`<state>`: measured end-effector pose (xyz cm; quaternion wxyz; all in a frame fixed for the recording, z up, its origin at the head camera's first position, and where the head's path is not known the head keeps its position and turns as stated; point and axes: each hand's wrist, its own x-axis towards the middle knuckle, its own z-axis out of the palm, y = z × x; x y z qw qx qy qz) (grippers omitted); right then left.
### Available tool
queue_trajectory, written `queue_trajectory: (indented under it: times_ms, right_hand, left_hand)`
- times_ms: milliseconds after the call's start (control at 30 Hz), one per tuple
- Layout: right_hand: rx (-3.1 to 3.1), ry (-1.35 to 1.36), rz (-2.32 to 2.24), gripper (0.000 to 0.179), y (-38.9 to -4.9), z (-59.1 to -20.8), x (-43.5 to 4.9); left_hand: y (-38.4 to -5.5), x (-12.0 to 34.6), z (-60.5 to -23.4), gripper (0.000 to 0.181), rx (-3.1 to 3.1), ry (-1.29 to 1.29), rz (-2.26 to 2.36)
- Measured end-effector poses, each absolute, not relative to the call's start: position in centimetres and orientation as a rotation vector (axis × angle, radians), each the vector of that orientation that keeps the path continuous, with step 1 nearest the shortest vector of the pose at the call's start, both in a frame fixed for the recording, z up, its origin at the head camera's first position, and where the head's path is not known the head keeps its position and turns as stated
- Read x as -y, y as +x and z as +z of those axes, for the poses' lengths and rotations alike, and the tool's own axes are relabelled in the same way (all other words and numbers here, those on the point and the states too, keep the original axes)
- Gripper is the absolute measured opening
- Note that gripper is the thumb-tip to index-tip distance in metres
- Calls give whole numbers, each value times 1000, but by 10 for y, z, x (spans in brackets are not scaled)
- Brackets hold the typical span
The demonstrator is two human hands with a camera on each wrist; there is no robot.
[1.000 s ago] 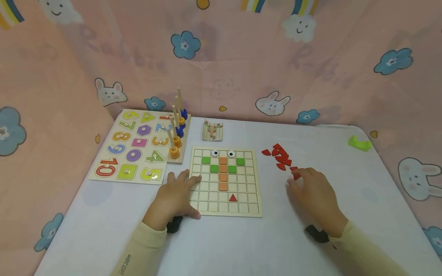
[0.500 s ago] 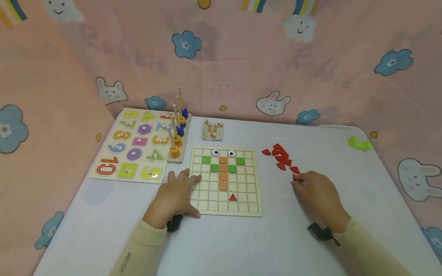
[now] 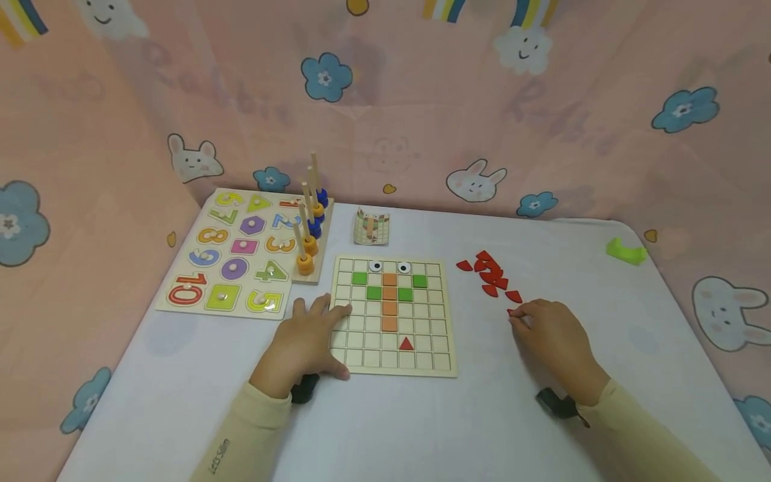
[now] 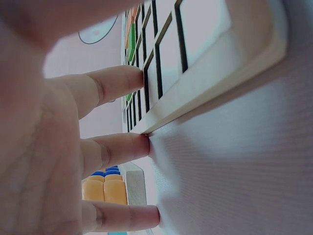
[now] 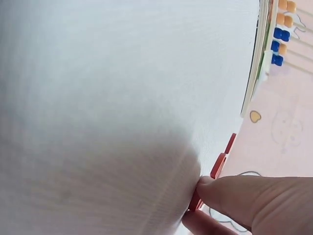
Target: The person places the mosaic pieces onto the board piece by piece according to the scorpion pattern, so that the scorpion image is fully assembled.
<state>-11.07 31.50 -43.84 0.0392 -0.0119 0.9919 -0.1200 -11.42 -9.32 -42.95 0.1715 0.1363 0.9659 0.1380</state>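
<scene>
A wooden grid board (image 3: 363, 361) lies in the middle of the table in the head view. It bears two eye discs, green and orange squares, and one red triangle (image 3: 406, 344). My left hand (image 3: 301, 345) rests at the board's left edge with fingers spread. In the left wrist view, one fingertip (image 4: 134, 77) touches the board's side and two others stand on the cloth. To the right of the board, my right hand (image 3: 557, 345) pinches a small red piece (image 5: 195, 199) between thumb and finger, low at the cloth. Fingers cover most of it. Several red quarter-circle pieces (image 3: 490, 290) lie just beyond.
A number puzzle board (image 3: 199, 264) and a peg stand with coloured rings (image 3: 305, 265) lie at the back left. Behind the grid board is a small picture card (image 3: 371, 227). A lime-green piece (image 3: 626, 252) sits at the far right, before a patterned pink backdrop (image 3: 397, 120).
My right hand has drawn a red piece slightly toward me, away from another red piece that now lies separate. My left hand has stayed at the board's edge.
</scene>
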Motion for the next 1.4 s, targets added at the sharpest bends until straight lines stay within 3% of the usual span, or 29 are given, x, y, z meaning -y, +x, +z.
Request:
queue_trajectory:
  times_ms: [333, 600, 733, 1400]
  right_hand:
    - [-2960, -99, -433, 26, -109, -433, -290]
    - [-3025, -919, -384, 16, -82, -426, -209]
    - [-2994, -1144, -368, 15, -77, -431, -185]
    - [-2967, -1052, -403, 18, -81, -441, -173]
  left_hand:
    - [-114, 93, -430, 112, -2739, 382, 410]
    - [-115, 94, -432, 113, -2737, 387, 381]
    - [-115, 94, -431, 112, -2733, 390, 377]
    - [-116, 94, -430, 113, -2732, 380, 390]
